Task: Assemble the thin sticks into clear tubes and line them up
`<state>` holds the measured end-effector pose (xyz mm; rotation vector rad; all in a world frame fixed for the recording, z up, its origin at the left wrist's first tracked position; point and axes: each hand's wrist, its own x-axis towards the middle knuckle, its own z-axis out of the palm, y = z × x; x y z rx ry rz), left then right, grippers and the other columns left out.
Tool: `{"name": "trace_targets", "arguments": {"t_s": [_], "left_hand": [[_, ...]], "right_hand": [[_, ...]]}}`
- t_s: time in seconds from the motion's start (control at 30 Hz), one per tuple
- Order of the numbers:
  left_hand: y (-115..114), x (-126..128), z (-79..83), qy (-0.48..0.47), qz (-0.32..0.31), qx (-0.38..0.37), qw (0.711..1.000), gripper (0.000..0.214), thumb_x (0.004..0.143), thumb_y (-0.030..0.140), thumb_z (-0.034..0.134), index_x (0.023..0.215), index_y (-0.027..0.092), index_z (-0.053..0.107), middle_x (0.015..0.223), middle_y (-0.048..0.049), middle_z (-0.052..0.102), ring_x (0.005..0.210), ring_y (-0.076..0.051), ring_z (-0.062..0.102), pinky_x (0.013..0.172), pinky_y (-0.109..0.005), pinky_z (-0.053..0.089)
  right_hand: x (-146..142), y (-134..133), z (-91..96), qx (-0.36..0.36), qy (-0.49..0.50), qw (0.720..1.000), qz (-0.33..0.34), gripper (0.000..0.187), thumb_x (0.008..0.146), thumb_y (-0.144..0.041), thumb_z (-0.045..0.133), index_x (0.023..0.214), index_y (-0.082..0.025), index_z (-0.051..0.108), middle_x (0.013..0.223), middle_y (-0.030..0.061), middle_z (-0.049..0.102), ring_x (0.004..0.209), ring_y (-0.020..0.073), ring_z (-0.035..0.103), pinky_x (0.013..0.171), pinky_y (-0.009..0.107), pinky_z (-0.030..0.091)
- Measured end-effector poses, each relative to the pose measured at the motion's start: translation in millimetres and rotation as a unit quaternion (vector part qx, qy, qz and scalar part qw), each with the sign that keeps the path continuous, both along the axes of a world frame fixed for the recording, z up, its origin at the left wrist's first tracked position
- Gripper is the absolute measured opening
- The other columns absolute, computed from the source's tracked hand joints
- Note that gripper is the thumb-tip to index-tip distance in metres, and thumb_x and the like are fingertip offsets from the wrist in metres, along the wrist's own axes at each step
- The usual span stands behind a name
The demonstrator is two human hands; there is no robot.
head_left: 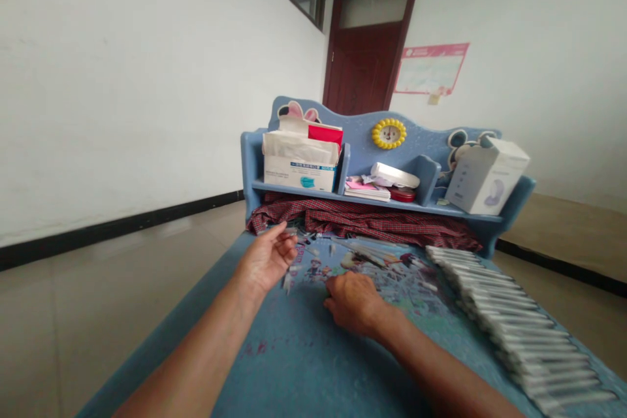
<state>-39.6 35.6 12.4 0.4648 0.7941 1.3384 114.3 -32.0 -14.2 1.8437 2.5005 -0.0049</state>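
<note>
Parts [368, 256] are lying near our curled left hand [267, 258] and right hand [354, 302]. We cannot tell whether we are grasping any.

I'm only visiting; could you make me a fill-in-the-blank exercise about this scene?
1. The hand higher in the picture is the person's ____ one.
2. The row of pen-like sticks lies to the person's ____.
3. The petal-like rim around the round dial is ____.
4. The desk and the shelf unit share one main colour, ____.

Missing words: left; right; yellow; blue.
</note>
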Motion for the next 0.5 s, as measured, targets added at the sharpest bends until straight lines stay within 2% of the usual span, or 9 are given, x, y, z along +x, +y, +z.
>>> {"name": "trace_targets", "arguments": {"t_s": [0.17,0.27,0.37,0.5], "left_hand": [[-4.0,0.4,3.6,-0.003,-0.005,0.004,1.000,0.026,0.080,0.014,0.051,0.054,0.010,0.051,0.042,-0.0030,0.055,0.032,-0.005,0.047,0.034,-0.015,0.042],[-4.7,0.1,3.4,0.000,-0.007,0.003,1.000,0.026,0.080,0.014,0.050,0.055,0.010,0.052,0.044,-0.0039,0.057,0.031,-0.005,0.047,0.034,-0.015,0.043],[-2.5,-0.4,-0.7,-0.003,-0.016,0.007,1.000,0.026,0.081,0.015,0.050,0.055,0.010,0.052,0.045,-0.0041,0.058,0.032,-0.006,0.049,0.034,-0.016,0.043],[-0.5,-0.1,-5.1,0.005,-0.025,0.003,1.000,0.025,0.079,0.016,0.052,0.055,0.010,0.053,0.046,-0.0049,0.059,0.034,-0.007,0.050,0.035,-0.017,0.044]], "right_hand": [[0.7,-2.7,3.4,0.001,0.000,1.000,0.006,0.029,0.076,-0.034,0.049,0.090,-0.014,0.066,0.086,0.0152,0.068,0.080,0.0270,0.064,0.067,0.034,0.049],[8.2,5.5,8.9,0.010,0.005,1.000,-0.004,0.028,0.078,-0.035,0.048,0.087,-0.016,0.067,0.085,0.0133,0.068,0.081,0.0249,0.064,0.068,0.032,0.048],[23.1,31.0,14.8,0.033,0.003,0.998,-0.060,0.027,0.079,-0.032,0.047,0.090,-0.016,0.066,0.090,0.0133,0.067,0.085,0.0238,0.063,0.071,0.030,0.046],[40.7,76.1,17.1,0.066,-0.005,0.986,-0.150,0.029,0.082,-0.024,0.042,0.098,-0.011,0.063,0.096,0.0175,0.064,0.092,0.0252,0.061,0.074,0.030,0.045]]}}
